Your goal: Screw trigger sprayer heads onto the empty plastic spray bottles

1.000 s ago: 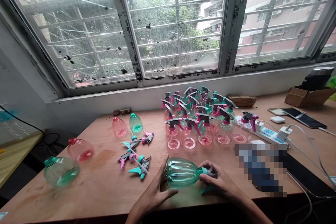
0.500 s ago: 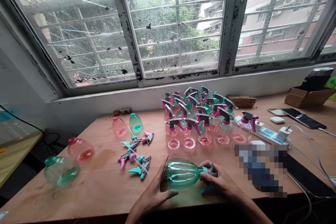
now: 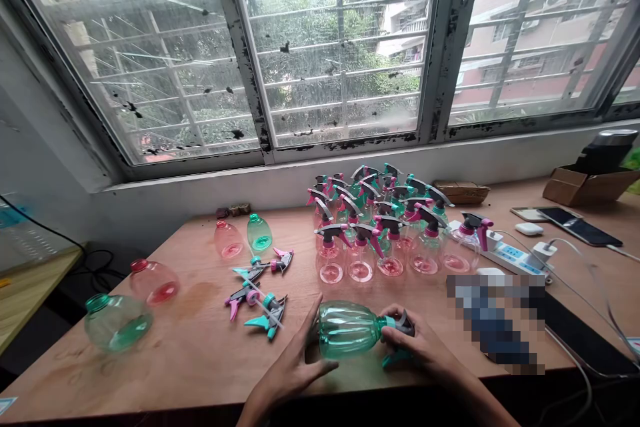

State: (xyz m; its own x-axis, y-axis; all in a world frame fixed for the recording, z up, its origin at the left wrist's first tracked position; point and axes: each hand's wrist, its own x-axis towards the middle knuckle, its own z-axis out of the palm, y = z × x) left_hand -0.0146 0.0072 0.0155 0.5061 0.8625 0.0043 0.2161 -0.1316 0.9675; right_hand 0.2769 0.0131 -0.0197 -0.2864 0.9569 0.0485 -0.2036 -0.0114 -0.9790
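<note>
A green spray bottle point(image 3: 350, 329) lies on its side in the air above the table's front part, its base to the left. My left hand point(image 3: 295, 353) cups the base, thumb below and fingers at the far side, some of them hidden. At the neck, my right hand point(image 3: 410, 340) is closed around the grey and teal spray head point(image 3: 401, 325), whose teal trigger points down. Left of my hands lie several loose spray heads point(image 3: 267, 317) with teal or pink parts. Farther left stand open bottles, a green one point(image 3: 117, 323) and a red one point(image 3: 155, 281).
Behind my hands stands a tight group of spray bottles point(image 3: 361, 260) with heads on. Two capless bottles, one red point(image 3: 229, 240) and one green point(image 3: 259, 233), are at the back left. A power strip point(image 3: 510, 257), cables and phones point(image 3: 580, 225) lie on the right.
Almost nothing differs. The bottle and both hands keep their places, with only a slight shift of the view.
</note>
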